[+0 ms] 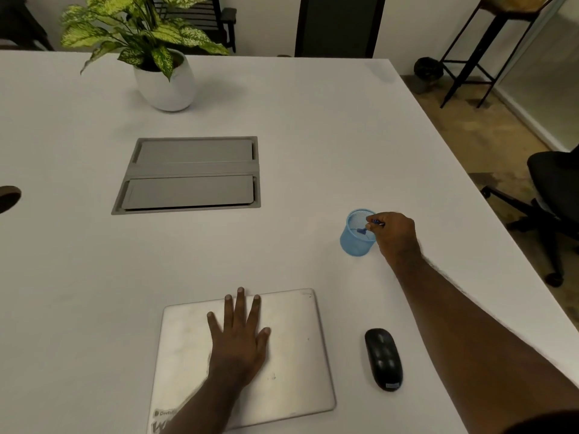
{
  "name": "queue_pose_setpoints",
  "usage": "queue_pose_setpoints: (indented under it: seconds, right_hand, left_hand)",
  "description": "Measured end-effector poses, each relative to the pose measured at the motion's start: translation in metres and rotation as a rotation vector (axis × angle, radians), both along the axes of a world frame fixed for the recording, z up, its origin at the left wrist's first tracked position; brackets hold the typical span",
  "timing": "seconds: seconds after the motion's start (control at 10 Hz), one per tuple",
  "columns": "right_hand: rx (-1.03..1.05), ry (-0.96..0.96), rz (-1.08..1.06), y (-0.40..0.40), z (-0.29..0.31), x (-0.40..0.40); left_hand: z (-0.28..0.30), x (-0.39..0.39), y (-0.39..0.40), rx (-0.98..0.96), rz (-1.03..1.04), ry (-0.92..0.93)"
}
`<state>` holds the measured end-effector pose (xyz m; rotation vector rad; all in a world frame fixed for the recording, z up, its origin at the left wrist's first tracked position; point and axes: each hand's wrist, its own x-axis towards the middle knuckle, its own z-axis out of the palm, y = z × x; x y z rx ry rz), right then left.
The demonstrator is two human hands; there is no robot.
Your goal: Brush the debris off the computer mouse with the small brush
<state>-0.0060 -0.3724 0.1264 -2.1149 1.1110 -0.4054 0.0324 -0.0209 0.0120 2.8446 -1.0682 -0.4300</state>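
A black computer mouse (383, 358) lies on the white table to the right of a closed silver laptop (291, 355). My left hand (238, 336) rests flat on the laptop lid, fingers straight and spread. Farther back on the right stands a blue mesh cup (354, 238). My right hand (395, 236) reaches over the cup's rim and pinches the top of a small blue brush (365, 229), whose lower part is inside the cup.
A grey recessed cable hatch (188, 175) sits in the table's middle. A potted plant in a white pot (164, 83) stands at the back left. The table's right edge runs diagonally past a black office chair (554, 189) and a stool.
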Motion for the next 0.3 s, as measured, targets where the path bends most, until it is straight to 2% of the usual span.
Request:
queue_pose_setpoints:
  seconds: [0.1,0.3]
  right_hand:
    - [-0.010,0.058,0.022,0.001,-0.008,0.003]
    - [-0.045,0.027,0.041,0.006,-0.008,-0.009]
  left_hand:
    - [-0.004,0.000,0.001,-0.016,0.014,-0.008]
    - [-0.014,0.000,-0.001,-0.041,0.058,-0.031]
